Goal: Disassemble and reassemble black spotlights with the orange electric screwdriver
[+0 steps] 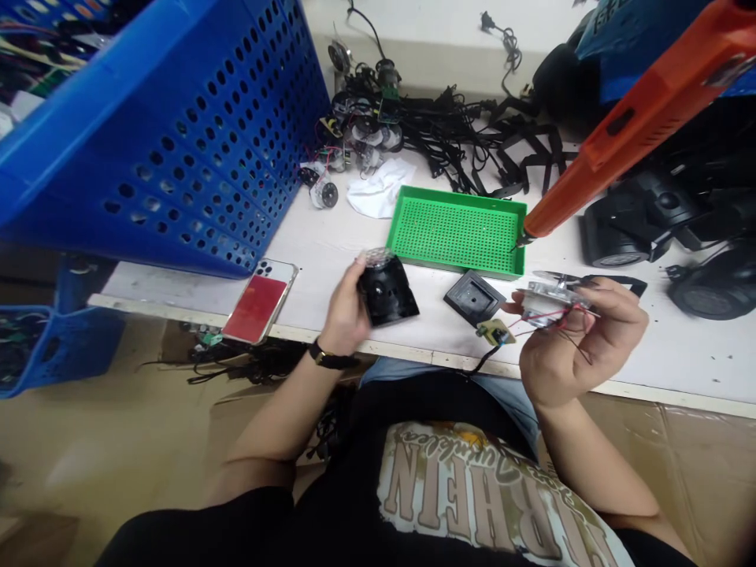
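My left hand [348,311] is closed on the side of a black plastic housing [388,291], tilted above the table's front edge. A clear, ridged part shows at its top. Between the fingers of my right hand [582,346] is a motor assembly [546,303] with a clear body and thin red wires. A small circuit board [494,332] hangs from those wires, with a black cable running down from it. Just left of my right hand, a square black base [474,297] lies on the table.
A green perforated tray [454,272] sits mid-table, below an orange electric screwdriver [620,126]. A large blue basket [194,157] stands left, near a red-backed phone [260,303]. Black cables [454,142] and motor parts [366,134] pile behind; black lamp housings [638,213] lie right.
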### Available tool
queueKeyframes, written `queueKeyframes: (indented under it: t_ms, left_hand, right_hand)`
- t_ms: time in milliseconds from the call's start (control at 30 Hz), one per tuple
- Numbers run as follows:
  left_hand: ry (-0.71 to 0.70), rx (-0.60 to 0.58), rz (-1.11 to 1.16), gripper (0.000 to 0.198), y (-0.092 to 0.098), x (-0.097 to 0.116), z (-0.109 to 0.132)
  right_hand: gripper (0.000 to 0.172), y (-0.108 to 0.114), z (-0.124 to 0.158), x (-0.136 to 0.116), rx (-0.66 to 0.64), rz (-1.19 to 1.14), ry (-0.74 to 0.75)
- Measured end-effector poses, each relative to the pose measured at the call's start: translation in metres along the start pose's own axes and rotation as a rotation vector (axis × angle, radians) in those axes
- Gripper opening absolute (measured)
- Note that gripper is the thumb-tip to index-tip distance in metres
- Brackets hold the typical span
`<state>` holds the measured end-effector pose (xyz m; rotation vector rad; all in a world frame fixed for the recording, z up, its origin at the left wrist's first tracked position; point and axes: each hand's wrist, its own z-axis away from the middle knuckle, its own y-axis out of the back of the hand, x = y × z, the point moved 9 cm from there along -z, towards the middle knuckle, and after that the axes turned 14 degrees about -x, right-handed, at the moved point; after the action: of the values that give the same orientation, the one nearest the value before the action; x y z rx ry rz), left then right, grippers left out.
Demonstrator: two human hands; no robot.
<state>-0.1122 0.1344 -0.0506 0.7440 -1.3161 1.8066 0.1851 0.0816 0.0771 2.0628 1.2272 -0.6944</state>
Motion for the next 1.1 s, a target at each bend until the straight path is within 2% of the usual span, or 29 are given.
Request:
queueKeyframes:
  t_ms: [33,67,100,167,233,300,333,367,400,467,500,533,600,700,800,900,1033,1100]
  left_hand:
    - [-0.080,0.056,-0.078,0.039,0.015,0.016,-0.009]
    - [-0.117,0.059,-0.176,0.040,0.025,0.029,-0.018]
    - [-0.117,0.028,-0.288,0.042,0.031,0.039,-0.026]
    - [-0.134,-0.022,-0.577,0.044,0.038,0.060,-0.035]
    - [-0.268,0.013,-0.956,0.047,0.033,0.085,-0.027]
    - [-0.428,0.100,-1.105,0.052,0.019,0.100,-0.006]
    - [-0.528,0.102,-1.163,0.049,0.002,0.102,0.007]
    - [-0.636,-0.015,-1.295,0.042,-0.027,0.095,0.017]
    - [-0.657,-0.160,-1.332,0.036,-0.052,0.080,0.022]
    - [-0.565,-0.525,-1.356,0.051,-0.097,0.036,0.022]
    - [-0.495,-0.670,-1.365,0.060,-0.114,0.014,0.020]
    - [-0.442,-0.750,-1.382,0.067,-0.126,-0.002,0.016]
    - [-0.378,-0.844,-1.400,0.075,-0.139,-0.023,0.009]
    - [-0.394,-0.831,-1.406,0.073,-0.141,-0.030,0.010]
    - [-0.427,-0.716,-1.394,0.066,-0.134,-0.024,0.025]
    - [-0.372,-0.650,-1.354,0.064,-0.126,-0.026,0.038]
    - [-0.374,-0.647,-1.231,0.059,-0.120,-0.025,0.044]
    - [-0.396,-0.688,-1.143,0.061,-0.120,-0.024,0.044]
  right_hand:
    - [0.017,0.003,0.002,0.004,-0.011,0.035,-0.002]
    - [0.017,0.005,0.005,0.008,-0.014,0.063,-0.004]
    - [0.017,0.006,0.008,0.012,-0.021,0.088,-0.007]
    - [0.022,-0.004,0.014,0.021,-0.127,0.136,-0.010]
    - [0.028,-0.014,0.020,0.025,-0.208,0.177,0.020]
    - [0.032,-0.022,0.025,0.026,-0.262,0.212,0.067]
    - [0.033,-0.026,0.027,0.026,-0.281,0.219,0.085]
    - [0.032,-0.028,0.028,0.027,-0.297,0.225,0.100]
    - [0.032,-0.031,0.029,0.027,-0.314,0.233,0.116]
    - [0.033,-0.034,0.031,0.028,-0.357,0.256,0.154]
    - [0.034,-0.036,0.032,0.028,-0.383,0.272,0.172]
    - [0.036,-0.036,0.033,0.029,-0.406,0.290,0.190]
    - [0.041,-0.034,0.036,0.031,-0.444,0.323,0.230]
    - [0.042,-0.031,0.042,0.030,-0.485,0.326,0.299]
    - [0.036,-0.032,0.045,0.027,-0.519,0.297,0.337]
    - [0.031,-0.036,0.043,0.025,-0.584,0.278,0.337]
    - [0.033,-0.032,0.041,0.022,-0.705,0.283,0.290]
    - [0.036,-0.019,0.031,0.021,-0.655,0.249,0.242]
